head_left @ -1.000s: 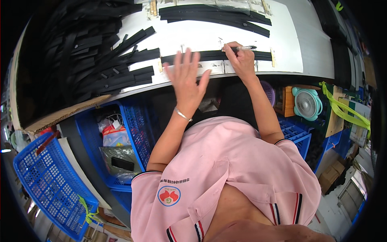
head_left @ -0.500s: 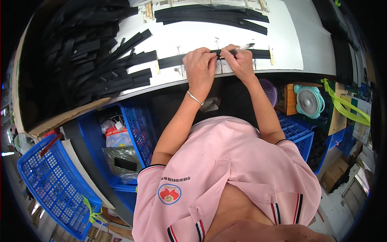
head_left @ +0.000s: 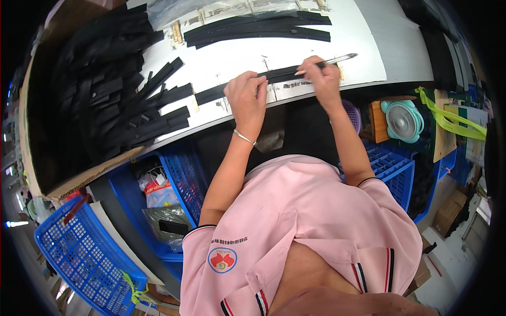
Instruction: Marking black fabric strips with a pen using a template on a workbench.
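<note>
A long black fabric strip [head_left: 282, 74] lies flat along the near side of the white board. My left hand [head_left: 246, 100] has its bent fingers and thumb closed together on this strip, left of its middle. Farther right, my right hand [head_left: 324, 79] grips a clear-barrelled pen [head_left: 343, 59] that points up and to the right; its fingers are slightly blurred and sit at the strip's right part. Whether those fingertips touch the strip, I cannot tell. Dark marks [head_left: 298, 84] show on the board just below it.
Heaped black strips [head_left: 100, 89] fill a cardboard box [head_left: 95, 171] at the left and spill onto the white board [head_left: 237, 55]. More strips [head_left: 258, 30] lie at the far side. Blue crates [head_left: 89, 253], a purple basket [head_left: 351, 117] and a turquoise fan [head_left: 403, 121] stand below the table edge.
My right hand has moved right along the strip with the pen, away from my left hand. My left hand stays on the strip. The whole view has tilted slightly.
</note>
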Available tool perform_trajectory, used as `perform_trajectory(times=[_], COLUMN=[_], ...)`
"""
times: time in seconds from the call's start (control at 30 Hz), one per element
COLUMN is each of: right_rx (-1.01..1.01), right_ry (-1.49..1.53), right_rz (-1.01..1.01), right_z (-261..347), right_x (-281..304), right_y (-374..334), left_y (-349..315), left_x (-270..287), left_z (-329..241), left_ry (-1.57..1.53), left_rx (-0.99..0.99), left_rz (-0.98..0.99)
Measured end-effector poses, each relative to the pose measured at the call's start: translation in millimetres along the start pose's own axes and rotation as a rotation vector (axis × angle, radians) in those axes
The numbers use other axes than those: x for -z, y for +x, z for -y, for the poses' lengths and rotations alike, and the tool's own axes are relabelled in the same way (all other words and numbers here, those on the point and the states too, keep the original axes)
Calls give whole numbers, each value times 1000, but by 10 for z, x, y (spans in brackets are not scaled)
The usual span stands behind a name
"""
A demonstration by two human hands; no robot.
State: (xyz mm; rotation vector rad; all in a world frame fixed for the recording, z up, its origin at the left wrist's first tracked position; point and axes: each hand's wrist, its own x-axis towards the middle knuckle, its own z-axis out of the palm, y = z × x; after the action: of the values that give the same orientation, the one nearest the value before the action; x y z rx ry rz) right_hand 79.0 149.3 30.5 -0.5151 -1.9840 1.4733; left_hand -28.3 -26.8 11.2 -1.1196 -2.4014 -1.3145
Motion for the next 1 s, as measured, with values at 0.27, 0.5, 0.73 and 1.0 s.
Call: perform_trajectory(times=[0.27,0.5,0.73,1.0], right_rx=[-46,-42,2,17], right_ry=[-187,-203,-291,-214], right_rz=[-144,-141,-113,-122], right_z=[-295,-311,-358,-339], right_x=[455,416,421,448], right_y=[104,114,115,84], left_y=[73,299,256,245], left_x=[-113,-598,-751,-764], left_z=[-123,-512,-514,-516], left_ry=[11,-154,-131,-121], left_rx=[-18,-162,-145,-150], left_rz=[48,129,146,138])
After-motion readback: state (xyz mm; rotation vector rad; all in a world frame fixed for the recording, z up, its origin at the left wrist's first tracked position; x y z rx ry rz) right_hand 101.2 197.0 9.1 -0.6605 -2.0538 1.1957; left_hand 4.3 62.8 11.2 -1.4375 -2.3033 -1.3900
